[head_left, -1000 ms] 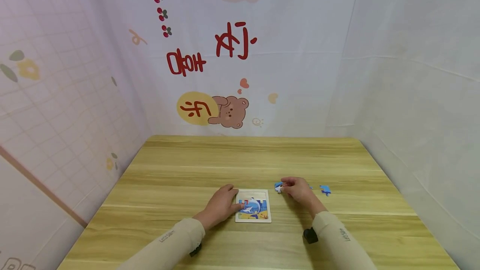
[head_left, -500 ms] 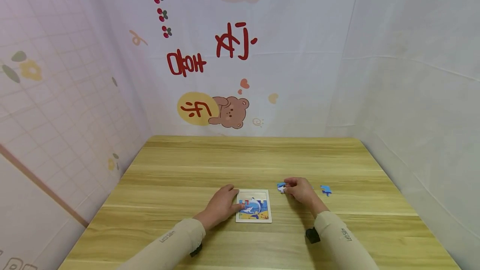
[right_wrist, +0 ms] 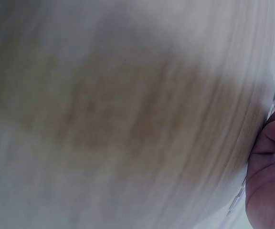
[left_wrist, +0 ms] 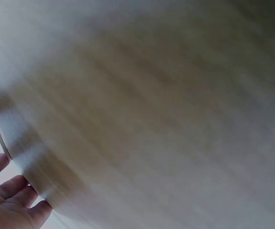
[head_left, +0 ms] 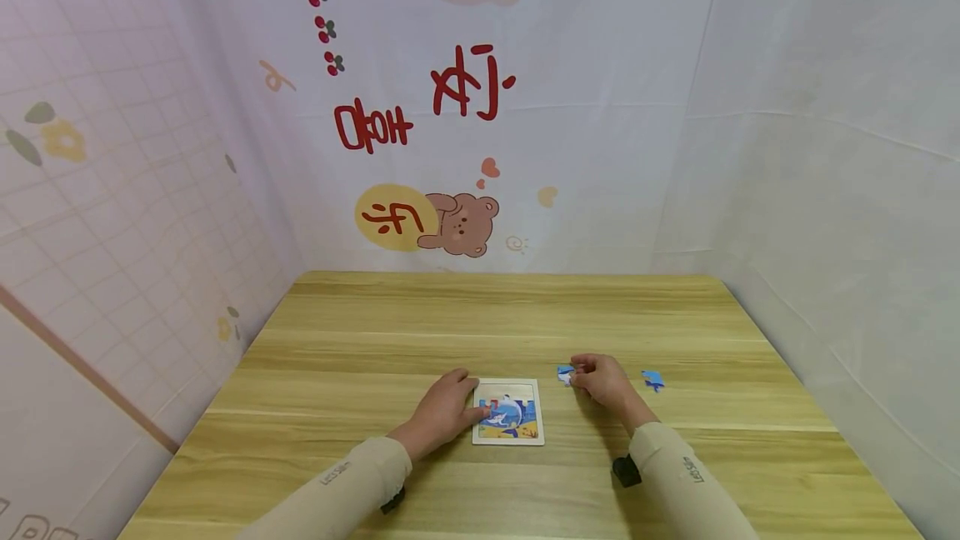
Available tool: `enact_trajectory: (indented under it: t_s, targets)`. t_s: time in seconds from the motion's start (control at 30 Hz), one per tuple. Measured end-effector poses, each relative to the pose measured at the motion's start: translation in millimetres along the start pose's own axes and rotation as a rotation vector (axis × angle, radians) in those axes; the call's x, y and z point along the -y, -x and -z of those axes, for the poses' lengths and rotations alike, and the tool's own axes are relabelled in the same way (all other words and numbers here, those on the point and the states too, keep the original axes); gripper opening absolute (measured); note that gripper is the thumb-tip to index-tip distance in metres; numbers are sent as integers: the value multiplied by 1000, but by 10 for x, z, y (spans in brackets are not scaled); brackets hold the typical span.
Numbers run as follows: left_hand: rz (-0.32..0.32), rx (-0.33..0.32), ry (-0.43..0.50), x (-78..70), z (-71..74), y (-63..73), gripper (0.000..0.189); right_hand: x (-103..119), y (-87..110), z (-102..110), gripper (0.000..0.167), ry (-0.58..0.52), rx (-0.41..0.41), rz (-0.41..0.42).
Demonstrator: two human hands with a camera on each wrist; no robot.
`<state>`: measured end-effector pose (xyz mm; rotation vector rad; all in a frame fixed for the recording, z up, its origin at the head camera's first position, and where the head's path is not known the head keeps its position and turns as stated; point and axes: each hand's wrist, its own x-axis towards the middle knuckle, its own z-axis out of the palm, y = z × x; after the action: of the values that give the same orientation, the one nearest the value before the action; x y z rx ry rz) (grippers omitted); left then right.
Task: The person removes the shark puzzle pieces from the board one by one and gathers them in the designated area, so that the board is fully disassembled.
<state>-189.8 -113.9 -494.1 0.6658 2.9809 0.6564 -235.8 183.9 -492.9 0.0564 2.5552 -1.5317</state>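
Pinching the blue-and-white puzzle piece (head_left: 564, 373) at its right side, the right hand (head_left: 604, 382) curls thumb and fingers on it, just right of the square puzzle frame (head_left: 507, 442). A light edge hold would suit so thin a piece, leaving its printed face readable. The left hand (head_left: 441, 408) lies relaxed along the frame's left side, thumb over the picture; gentle pressure there seems enough to steady it. The frame's rim is pale, with a bare strip inside at the top. A second, knobbed blue piece (head_left: 652, 379) lies farther right on the wood-grained bench (head_left: 480, 315).
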Motion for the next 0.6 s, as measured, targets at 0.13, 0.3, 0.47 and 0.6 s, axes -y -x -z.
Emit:
enact_trajectory:
  t_s: [0.13,0.3,0.47,0.6]
  targets:
    - [-1,2,5,-9,-10,-6,58,5,12,6,36,2,-5,-11]
    - [-3,-4,19,-4,-14,-8,58,26,29,1,37,16,-10,-21]
    - [13,8,14,-17,-14,-16,58,54,63,-24,36,43,-14,-14]
    - [26,18,8,-21,-15,-12,57,104,100,-73,35,32,-4,11]
